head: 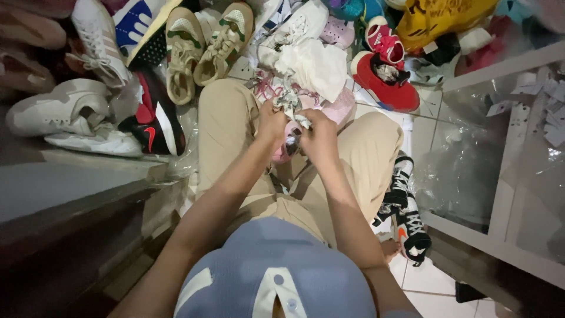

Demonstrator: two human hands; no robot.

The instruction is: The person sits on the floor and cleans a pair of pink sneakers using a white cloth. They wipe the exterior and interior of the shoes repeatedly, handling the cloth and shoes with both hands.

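- Nearest the camera sits the person's blue-grey polo shirt with a cream placket [276,277], and both bare forearms run away from it over the khaki trousers [226,126] of a seated, knees-apart lap.
- To the near right, a black-and-white laced sneaker with an orange patch [407,221] lies on the white tiled floor [432,277], just beside the right knee.
- Between the knees, the left hand [272,122] and right hand [318,135] meet over a pale pink shoe [329,112] resting in the lap, probably so it stays put while both hands work at it.
- The fingers of both hands are curled narrow, pinching a crumpled wad of white paper [292,109] at the shoe's opening; the wad looks creased and greyish in its folds.
- Only the shoe's rounded pink side and a bit of pink lacing show; the rest is hidden by hands and paper.
- Just beyond, more loose white tissue paper [315,68] is heaped.
- Far left lie white sneakers [59,112] and a beige pair with green trim [206,47]; far right, a red shoe [385,82] and a yellow plastic bag [441,20].
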